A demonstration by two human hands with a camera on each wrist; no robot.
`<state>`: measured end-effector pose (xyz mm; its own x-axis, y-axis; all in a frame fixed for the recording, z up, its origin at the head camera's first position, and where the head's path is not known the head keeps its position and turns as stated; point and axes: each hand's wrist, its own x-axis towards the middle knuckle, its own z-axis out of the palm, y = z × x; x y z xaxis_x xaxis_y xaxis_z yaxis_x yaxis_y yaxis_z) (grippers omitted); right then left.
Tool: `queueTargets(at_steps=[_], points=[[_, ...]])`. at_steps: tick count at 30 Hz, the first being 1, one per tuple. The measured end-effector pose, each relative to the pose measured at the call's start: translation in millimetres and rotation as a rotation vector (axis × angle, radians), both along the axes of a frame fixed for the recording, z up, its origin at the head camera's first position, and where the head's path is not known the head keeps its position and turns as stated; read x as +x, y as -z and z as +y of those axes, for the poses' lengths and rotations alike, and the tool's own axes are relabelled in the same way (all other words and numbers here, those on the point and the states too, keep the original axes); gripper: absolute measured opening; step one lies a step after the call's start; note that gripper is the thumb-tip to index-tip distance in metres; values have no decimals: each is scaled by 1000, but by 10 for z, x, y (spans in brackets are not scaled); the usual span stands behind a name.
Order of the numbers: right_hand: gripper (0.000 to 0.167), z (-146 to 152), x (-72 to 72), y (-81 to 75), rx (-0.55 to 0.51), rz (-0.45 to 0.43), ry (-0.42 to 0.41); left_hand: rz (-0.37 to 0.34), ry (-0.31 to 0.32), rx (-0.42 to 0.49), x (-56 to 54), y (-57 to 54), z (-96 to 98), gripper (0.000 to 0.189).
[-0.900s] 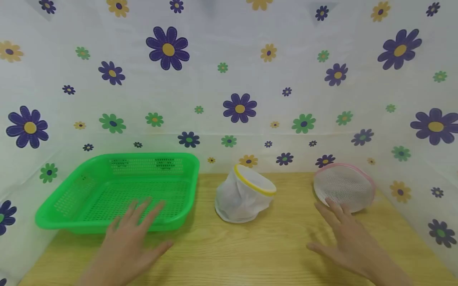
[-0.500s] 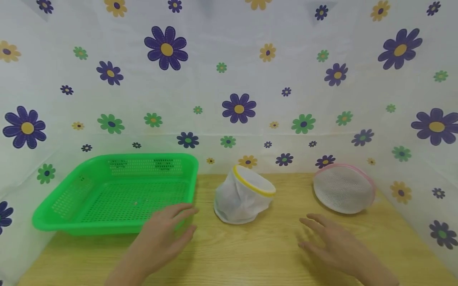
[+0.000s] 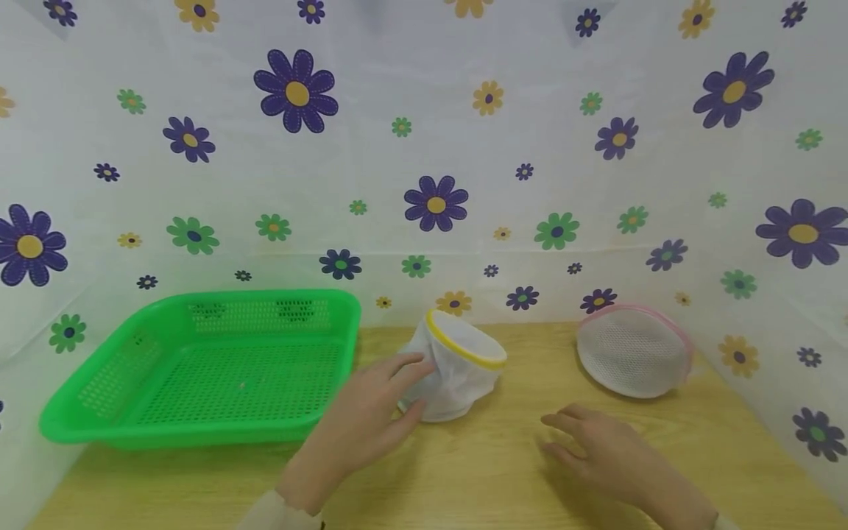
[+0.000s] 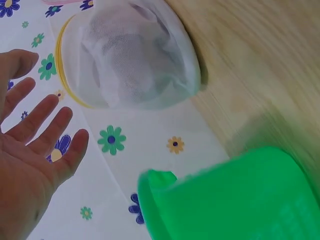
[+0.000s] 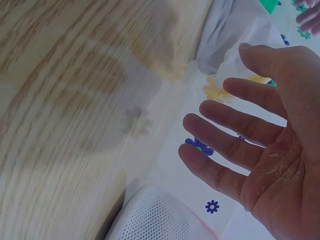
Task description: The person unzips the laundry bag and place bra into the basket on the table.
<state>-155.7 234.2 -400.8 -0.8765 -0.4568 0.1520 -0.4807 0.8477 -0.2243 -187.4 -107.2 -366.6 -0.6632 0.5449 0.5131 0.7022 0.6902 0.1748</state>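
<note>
A white mesh bag with a yellow rim (image 3: 457, 379) stands slumped in the middle of the wooden table, its mouth tilted up to the right. My left hand (image 3: 367, 408) overlaps its left side in the head view. In the left wrist view, that hand (image 4: 37, 140) has spread fingers and a gap separates it from the bag (image 4: 125, 60). Over the table to the right of the bag hovers my right hand (image 3: 606, 456), fingers loosely extended and holding nothing. Behind it lies a second white mesh bag with a pink rim (image 3: 632, 353), seen partly in the right wrist view.
A green plastic basket (image 3: 351, 346) with perforated walls sits at the left, close beside my left forearm. The wooden table (image 3: 483, 478) ends at a white sheet printed with flowers (image 3: 371, 162), which rises at the back and both sides.
My left hand has moved right, from over the basket's front rim to the yellow-rimmed bag. The right hand has shifted slightly left and lower, away from the pink-rimmed bag.
</note>
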Motion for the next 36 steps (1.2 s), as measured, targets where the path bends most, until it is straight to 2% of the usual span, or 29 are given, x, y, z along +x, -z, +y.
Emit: queueTargets(at_steps=[4,8,12,17,20,24,28,32,36], points=[[35,-7,-33,3,2,-35,-7,-12,2,-15,-140,6,200,46],[34,-3,-50,-5,6,-58,18,-36,-10,-76,-253,2,390,42],[33,6,-75,-23,6,-43,39,-50,-31,-138,-353,-43,546,41],[32,10,-106,-42,7,-14,44,-88,-107,-183,-445,-71,605,30],[31,13,-124,-37,4,-1,32,-108,-133,-188,-461,-39,574,18],[28,13,-154,-31,-1,59,-16,-85,-123,-218,-425,7,488,9],[29,-9,-180,-51,-13,88,-32,-73,-64,-259,-316,-2,422,6],[34,-85,-200,-98,-69,19,11,-130,2,-271,-154,-17,411,8],[40,-200,-216,-115,-207,-78,27,-168,62,-245,37,24,398,12]])
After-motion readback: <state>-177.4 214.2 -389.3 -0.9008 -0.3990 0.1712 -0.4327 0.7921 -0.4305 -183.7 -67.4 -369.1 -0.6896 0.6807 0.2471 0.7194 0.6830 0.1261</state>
